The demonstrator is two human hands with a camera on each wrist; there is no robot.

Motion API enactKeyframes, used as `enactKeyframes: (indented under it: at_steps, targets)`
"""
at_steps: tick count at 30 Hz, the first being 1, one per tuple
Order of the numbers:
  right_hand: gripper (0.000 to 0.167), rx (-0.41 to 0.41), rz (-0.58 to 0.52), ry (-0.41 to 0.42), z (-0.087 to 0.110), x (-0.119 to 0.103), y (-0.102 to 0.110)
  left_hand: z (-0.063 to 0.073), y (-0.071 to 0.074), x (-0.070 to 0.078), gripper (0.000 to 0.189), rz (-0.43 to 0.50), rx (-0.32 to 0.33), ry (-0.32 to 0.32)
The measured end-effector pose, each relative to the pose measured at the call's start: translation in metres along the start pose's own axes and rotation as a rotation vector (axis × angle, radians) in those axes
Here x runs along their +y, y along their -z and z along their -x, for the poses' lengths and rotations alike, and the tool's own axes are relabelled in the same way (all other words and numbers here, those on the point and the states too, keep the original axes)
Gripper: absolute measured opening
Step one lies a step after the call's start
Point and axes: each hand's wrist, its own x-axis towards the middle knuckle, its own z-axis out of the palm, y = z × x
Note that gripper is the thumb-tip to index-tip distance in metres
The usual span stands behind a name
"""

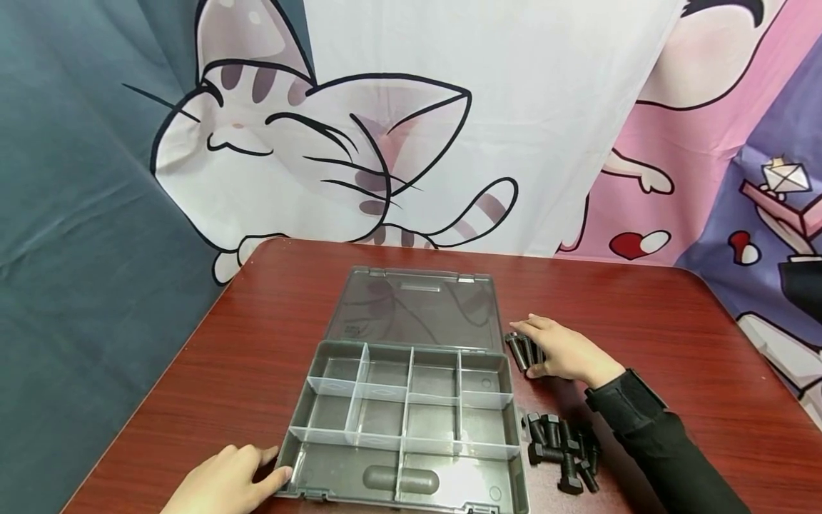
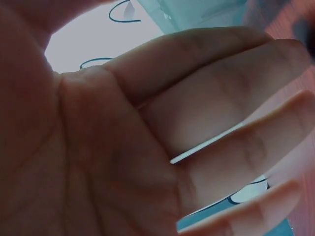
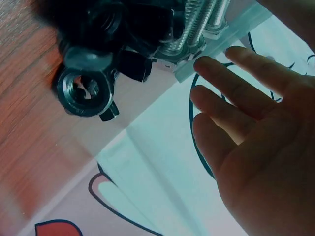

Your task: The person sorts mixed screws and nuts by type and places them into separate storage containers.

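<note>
A grey clear-plastic compartment box [image 1: 334,387] lies with its lid [image 1: 417,314] folded back behind it; its compartments look bare. At the box's front left corner is my left hand [image 1: 225,480], thumb and fingertips against the edge. In the left wrist view that hand's fingers [image 2: 221,93] are extended. To the right of the lid, my right hand [image 1: 568,351] hovers over several dark bolts [image 1: 516,351] lying side by side, partly hidden by it. Its fingers [image 3: 236,86] look loosely bent in the right wrist view, beside threaded silver-looking bolts [image 3: 189,29].
A pile of black hex bolts [image 1: 568,457] lies right of the box, near the right forearm. In the right wrist view a black ring-shaped end [image 3: 63,96] shows among dark parts. Behind the reddish wooden table [image 1: 642,307] hangs a cartoon cat cloth [image 1: 411,43].
</note>
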Motion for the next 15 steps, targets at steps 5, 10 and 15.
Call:
enactKeyframes:
  at_steps: [5, 10, 15]
  targets:
    - [0.075, -0.031, 0.034, 0.038, -0.0032, -0.0015, -0.0031, 0.0076, -0.0044, 0.0007, 0.037, 0.013, 0.080, -0.038]
    - [0.072, -0.043, 0.057, 0.039, -0.0064, -0.0023, -0.0048, 0.0103, -0.0063, 0.0016, 0.044, 0.003, 0.137, -0.050]
    - [0.072, -0.062, 0.058, 0.011, -0.0079, -0.0038, -0.0025, 0.0098, -0.0068, 0.0043, 0.046, 0.018, 0.157, -0.048]
